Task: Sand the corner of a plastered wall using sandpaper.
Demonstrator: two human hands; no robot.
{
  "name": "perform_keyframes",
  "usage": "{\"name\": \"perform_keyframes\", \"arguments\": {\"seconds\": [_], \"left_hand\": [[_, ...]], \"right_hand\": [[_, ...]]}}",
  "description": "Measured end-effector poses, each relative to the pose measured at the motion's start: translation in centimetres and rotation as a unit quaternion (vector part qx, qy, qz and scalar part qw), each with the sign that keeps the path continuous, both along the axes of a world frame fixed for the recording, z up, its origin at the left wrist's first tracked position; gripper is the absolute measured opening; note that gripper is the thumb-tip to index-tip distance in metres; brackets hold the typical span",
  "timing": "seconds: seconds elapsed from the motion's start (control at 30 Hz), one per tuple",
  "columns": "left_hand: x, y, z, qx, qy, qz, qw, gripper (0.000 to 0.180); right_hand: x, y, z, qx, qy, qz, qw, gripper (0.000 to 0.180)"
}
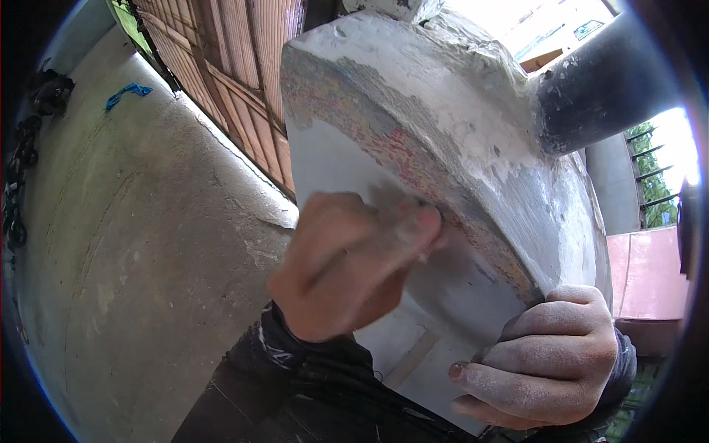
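A large grey-white piece (332, 159) with a plaster-like coat stands in front of me. Its flat face and rough curved top meet at an edge, along which runs a worn band with reddish and tan patches. My left hand (347, 258), blurred by motion, is closed against the flat face just below that band. Its thumb is pressed to the fingers; whatever is between them is hidden. Lower right, my right hand (546, 354), covered in pale dust, has its fingers curled round the near corner of the piece.
A thick dark pipe (609, 88) meets the top of the piece at the upper right. Corrugated sheeting (221, 74) stands behind on the left. On the concrete floor (155, 273) lies a blue scrap (129, 94), with dark clutter (26, 140) at the far left.
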State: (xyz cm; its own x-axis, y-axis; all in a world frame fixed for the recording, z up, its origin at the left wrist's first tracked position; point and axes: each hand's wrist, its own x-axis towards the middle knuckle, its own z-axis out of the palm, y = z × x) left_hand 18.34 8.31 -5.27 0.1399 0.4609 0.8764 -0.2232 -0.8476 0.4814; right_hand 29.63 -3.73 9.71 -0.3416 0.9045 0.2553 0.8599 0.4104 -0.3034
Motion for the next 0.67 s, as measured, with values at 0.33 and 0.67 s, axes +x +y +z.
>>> {"name": "perform_keyframes", "arguments": {"seconds": [0.33,0.67], "left_hand": [[-0.4,0.8,0.7,-0.031,0.021,0.022,0.999,0.04],[-1.5,0.5,0.5,0.049,0.113,0.007,0.992,0.051]], "right_hand": [[-0.1,0.0,0.0,-0.003,0.0,-0.004,1.0,0.022],[0.7,0.0,-1.0,0.06,0.01,0.051,0.997,0.019]]}}
